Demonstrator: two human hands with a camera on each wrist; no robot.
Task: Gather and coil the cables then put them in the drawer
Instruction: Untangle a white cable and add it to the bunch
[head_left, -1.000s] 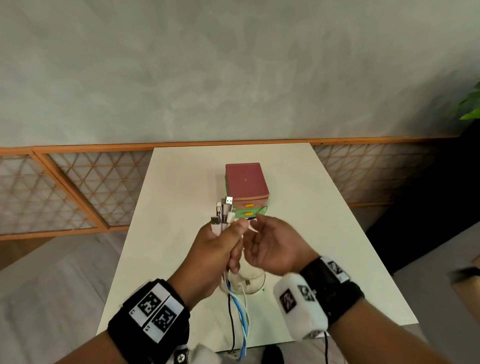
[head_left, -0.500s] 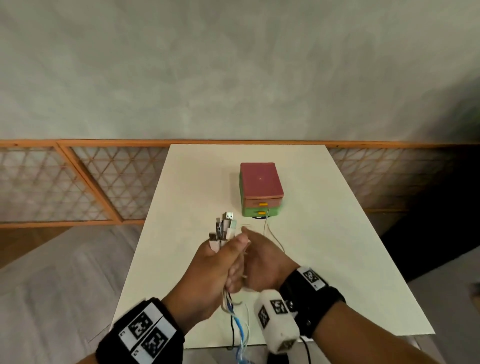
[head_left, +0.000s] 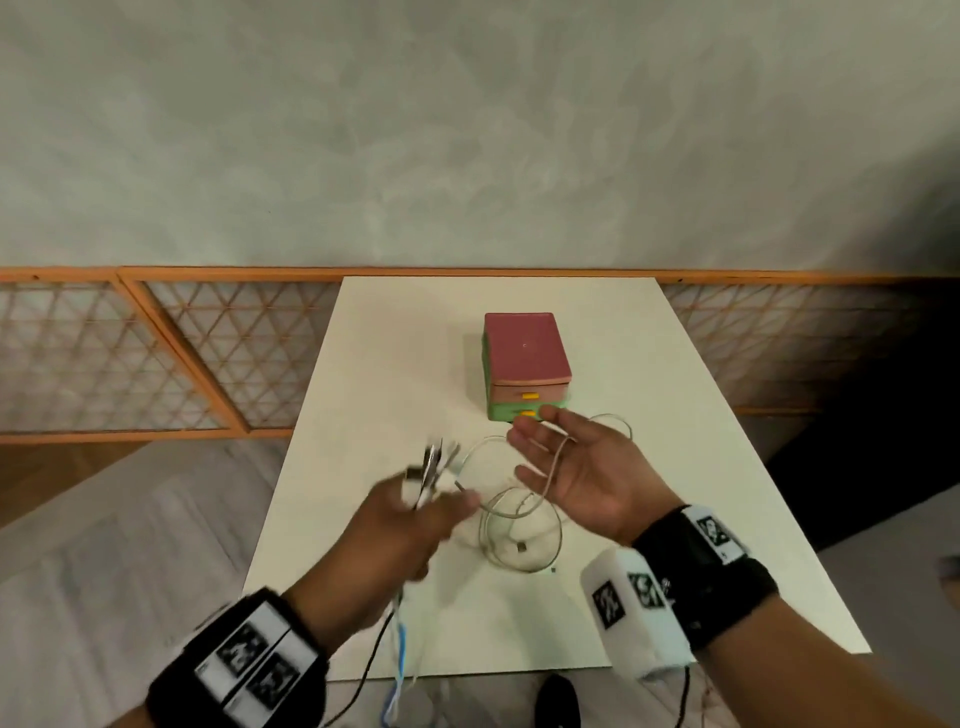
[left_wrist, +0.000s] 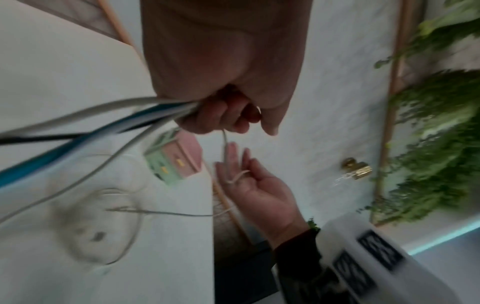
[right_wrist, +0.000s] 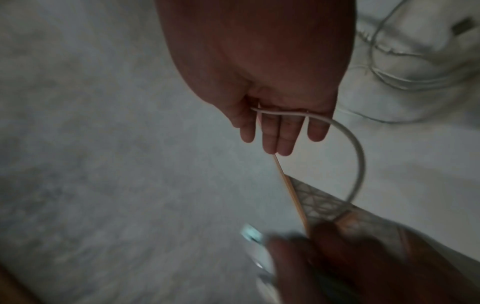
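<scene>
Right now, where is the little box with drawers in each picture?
Head: the drawer box stands mid-table, just beyond the right hand.
Left wrist: small, tilted, at centre.
Right wrist: not in it.
Shared landmark: the white cable across the right palm.

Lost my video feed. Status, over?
Left hand grips cable bundle. Right hand open, white cable draped across fingers. Drawer box shut, path clear.

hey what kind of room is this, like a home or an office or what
Probably a room in a home or a small studio, though that is not certain. A plain white table stands against a grey plaster wall with a wooden lattice panel along its base, and a small desktop drawer box sits on the table.
</scene>
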